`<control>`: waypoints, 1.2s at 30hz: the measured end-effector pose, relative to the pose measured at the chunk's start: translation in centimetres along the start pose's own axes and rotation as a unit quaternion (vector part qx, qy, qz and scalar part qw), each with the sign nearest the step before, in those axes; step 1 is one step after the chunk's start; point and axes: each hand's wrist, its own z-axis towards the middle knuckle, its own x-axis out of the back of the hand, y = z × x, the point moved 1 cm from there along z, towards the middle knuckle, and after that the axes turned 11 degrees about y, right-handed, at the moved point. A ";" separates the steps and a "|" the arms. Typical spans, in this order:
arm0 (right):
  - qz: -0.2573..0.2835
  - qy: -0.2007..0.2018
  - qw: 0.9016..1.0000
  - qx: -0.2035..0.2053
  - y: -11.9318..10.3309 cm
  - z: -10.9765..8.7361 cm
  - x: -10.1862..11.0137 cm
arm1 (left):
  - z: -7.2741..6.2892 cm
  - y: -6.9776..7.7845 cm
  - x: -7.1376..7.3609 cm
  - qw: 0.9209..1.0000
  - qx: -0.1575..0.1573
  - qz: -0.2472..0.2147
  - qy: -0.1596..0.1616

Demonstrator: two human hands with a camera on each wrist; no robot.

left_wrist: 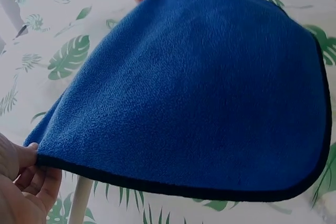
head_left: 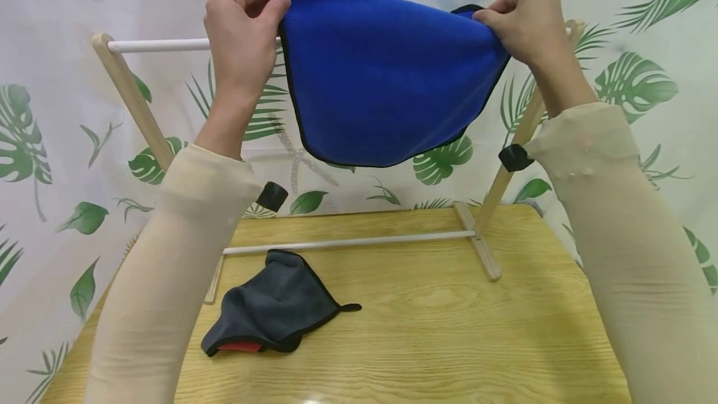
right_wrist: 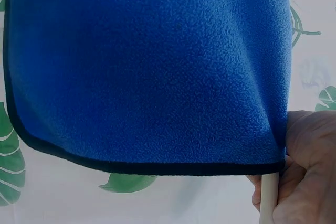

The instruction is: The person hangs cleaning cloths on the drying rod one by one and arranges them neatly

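Observation:
A blue towel [head_left: 387,80] with black edging hangs stretched between both hands, in front of the rack's white top bar [head_left: 159,45]. My left hand [head_left: 245,36] pinches its left edge near the top, thumb in front. At the opposite edge my right hand [head_left: 527,24] pinches the cloth between thumb and fingers. The left wrist view shows the towel [left_wrist: 199,93] spread wide, with the left hand [left_wrist: 26,179] at its lower left corner. In the right wrist view the right hand [right_wrist: 310,166] grips a lower corner, close to a pale bar [right_wrist: 269,198].
A crumpled dark grey towel [head_left: 275,304] with black edging and a bit of red lies on the wooden table [head_left: 449,329]. The rack's wooden legs [head_left: 505,186] stand at the table's back, joined by a lower white bar [head_left: 359,242]. Behind hangs a leaf-patterned cloth [head_left: 50,204].

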 end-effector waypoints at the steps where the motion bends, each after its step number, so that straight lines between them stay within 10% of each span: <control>1: -0.001 0.001 1.000 0.001 0.0 0.0 0.0 | 0.2 0.1 -0.1 1.000 -0.004 0.014 -0.001; 12: -0.002 0.001 1.000 -0.004 -0.2 -0.1 0.2 | 1.3 -1.0 -0.8 0.980 -0.053 0.191 -0.027; 21: -0.019 0.000 1.000 0.007 -0.4 -0.2 0.2 | 2.3 -0.9 -0.4 0.941 0.020 0.324 -0.096; 29: -0.027 0.007 1.000 0.010 -0.5 -0.7 0.2 | 3.3 -0.5 0.0 0.886 0.062 0.405 -0.216; 36: -0.034 0.032 0.999 0.004 -0.5 -1.0 0.3 | 3.0 -0.6 0.8 0.891 0.051 0.370 -0.259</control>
